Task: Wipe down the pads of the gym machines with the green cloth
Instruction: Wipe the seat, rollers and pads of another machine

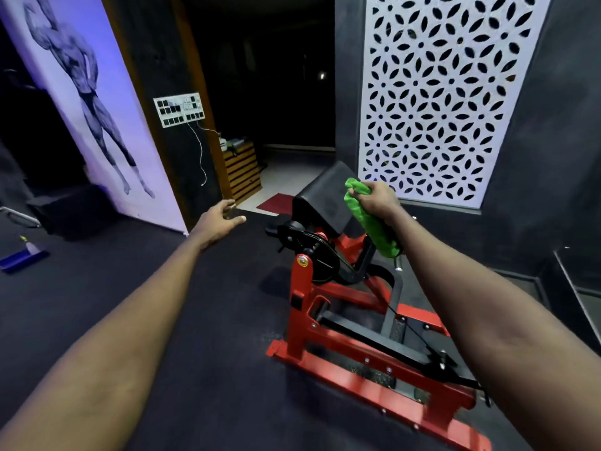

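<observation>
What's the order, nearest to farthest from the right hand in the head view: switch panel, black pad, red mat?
1. The black pad, just left of the right hand, which grips the green cloth.
2. The red mat, on the floor behind the pad, further left.
3. The switch panel, up on the wall, far left.

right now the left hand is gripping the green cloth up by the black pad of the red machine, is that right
No. The head view shows the right hand gripping the green cloth up by the black pad of the red machine; the left hand is open and holds nothing.
</observation>
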`<state>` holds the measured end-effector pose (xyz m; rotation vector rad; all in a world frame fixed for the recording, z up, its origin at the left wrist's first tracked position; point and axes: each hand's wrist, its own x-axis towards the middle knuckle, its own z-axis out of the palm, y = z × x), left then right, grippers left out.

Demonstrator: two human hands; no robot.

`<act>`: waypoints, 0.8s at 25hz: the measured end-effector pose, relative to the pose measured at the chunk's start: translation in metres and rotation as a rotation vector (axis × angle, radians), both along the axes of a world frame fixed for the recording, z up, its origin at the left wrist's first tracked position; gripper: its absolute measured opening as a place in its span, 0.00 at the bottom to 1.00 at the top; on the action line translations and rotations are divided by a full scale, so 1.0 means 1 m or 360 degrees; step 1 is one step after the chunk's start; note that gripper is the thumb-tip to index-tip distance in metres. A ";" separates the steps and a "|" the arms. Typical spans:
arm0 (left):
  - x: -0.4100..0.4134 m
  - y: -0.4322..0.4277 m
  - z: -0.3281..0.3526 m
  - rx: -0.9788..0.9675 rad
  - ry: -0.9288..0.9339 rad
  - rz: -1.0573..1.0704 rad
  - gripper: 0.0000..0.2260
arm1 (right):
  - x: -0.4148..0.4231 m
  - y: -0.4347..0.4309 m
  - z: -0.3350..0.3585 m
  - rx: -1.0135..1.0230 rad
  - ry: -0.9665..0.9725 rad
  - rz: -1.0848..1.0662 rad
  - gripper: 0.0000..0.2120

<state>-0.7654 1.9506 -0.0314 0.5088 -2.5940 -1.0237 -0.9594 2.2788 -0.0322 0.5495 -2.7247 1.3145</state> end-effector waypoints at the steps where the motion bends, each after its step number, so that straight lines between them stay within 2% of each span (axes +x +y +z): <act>1: -0.023 -0.015 -0.004 0.0000 -0.0006 0.0006 0.29 | -0.026 -0.016 -0.003 0.0001 0.0002 -0.0008 0.17; 4: -0.090 -0.061 -0.008 -0.0004 0.0002 -0.0003 0.29 | -0.094 -0.067 -0.004 0.0058 -0.0011 -0.0075 0.18; 9: -0.188 -0.156 -0.014 -0.0004 -0.0030 -0.0030 0.28 | -0.201 -0.153 -0.024 0.0088 -0.0075 -0.0130 0.27; 14: -0.300 -0.264 -0.032 -0.0003 0.0010 -0.0104 0.27 | -0.282 -0.232 -0.044 0.0140 -0.0108 -0.0304 0.20; 17: -0.359 -0.311 -0.039 -0.0004 0.0021 -0.0235 0.26 | -0.317 -0.274 -0.048 0.0116 -0.0125 -0.0400 0.21; 20: -0.431 -0.351 -0.039 -0.0024 0.0022 -0.0344 0.25 | -0.358 -0.314 -0.050 0.0100 -0.0134 -0.0469 0.17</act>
